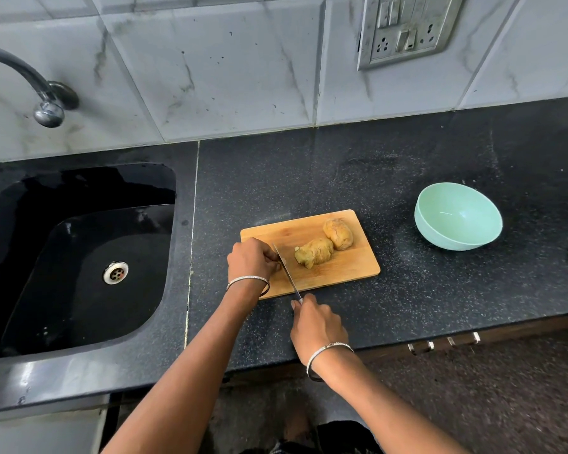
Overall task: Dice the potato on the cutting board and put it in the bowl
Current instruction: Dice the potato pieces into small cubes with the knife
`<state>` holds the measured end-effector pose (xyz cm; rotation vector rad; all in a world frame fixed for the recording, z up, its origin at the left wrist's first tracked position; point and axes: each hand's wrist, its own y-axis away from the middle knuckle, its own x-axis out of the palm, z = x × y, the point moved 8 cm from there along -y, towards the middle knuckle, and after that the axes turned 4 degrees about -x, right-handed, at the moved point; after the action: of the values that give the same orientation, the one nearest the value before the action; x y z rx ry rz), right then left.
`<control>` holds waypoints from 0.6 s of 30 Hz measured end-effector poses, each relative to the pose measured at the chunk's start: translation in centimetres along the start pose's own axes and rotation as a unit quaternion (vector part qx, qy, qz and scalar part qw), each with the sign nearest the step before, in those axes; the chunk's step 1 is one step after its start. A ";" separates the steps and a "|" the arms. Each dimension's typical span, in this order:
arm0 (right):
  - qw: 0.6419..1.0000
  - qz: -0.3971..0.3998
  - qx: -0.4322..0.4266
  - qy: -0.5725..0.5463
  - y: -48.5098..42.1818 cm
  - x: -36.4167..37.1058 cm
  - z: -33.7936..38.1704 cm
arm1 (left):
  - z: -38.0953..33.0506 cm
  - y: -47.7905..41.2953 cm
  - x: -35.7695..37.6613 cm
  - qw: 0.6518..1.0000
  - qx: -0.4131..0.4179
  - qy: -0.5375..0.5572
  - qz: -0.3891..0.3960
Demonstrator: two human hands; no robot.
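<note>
Between the cutting board (345, 268) and the bowl (440, 239) to its right lies a bare strip of dark tabletop (397, 231), open for a hand to pass. Behind the board the tabletop runs bare to the tiled wall (210, 77). Two potato pieces (315, 252) fill the board's far right part; its near right corner is free. The left hand (251, 260) covers the board's left end, with the knife (287, 273) slanting across beside it, gripped by the right hand (315, 322) just off the board's near edge. Left of the board, the sink (79, 257) drops away.
</note>
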<state>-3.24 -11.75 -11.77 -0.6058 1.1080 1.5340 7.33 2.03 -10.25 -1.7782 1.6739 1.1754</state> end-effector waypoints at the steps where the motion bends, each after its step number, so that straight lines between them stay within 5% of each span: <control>1: 1.000 0.002 0.002 0.003 -0.2 0.2 0.1 | 0.0 -0.1 0.0 1.000 -0.001 -0.005 0.003; 13: 0.999 0.043 0.004 -0.032 0.0 -0.6 -0.5 | 0.3 0.0 0.0 1.000 -0.014 0.009 -0.010; 18: 0.999 0.003 0.005 -0.047 0.3 -2.3 -1.4 | 1.1 0.1 -0.3 1.000 -0.022 -0.005 -0.022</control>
<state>-3.16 -14.04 -10.34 -0.5194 1.0455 1.5460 6.92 3.02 -10.54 -1.8224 1.6067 1.2099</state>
